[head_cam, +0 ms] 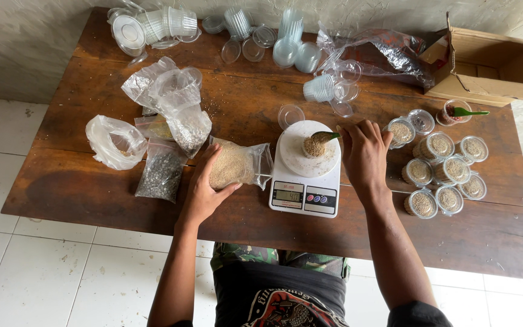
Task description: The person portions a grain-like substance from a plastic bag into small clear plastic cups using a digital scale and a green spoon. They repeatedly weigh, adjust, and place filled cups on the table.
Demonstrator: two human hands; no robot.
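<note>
My left hand (203, 188) grips a clear plastic bag of tan grain (235, 163) that lies on the wooden table (92, 188). My right hand (364, 151) holds a green spoon (325, 136) tipped over a small clear cup of grain (313, 147). That cup stands on the round plate of a white digital kitchen scale (305, 181) between my hands.
Several lidded cups filled with grain (446, 172) stand to the right. An open cup with red contents and a green spoon (453, 112) sits beyond them. Bags of seed (163, 172) lie left. Stacks of empty clear cups and lids (286, 45) and a cardboard box (491, 63) line the back.
</note>
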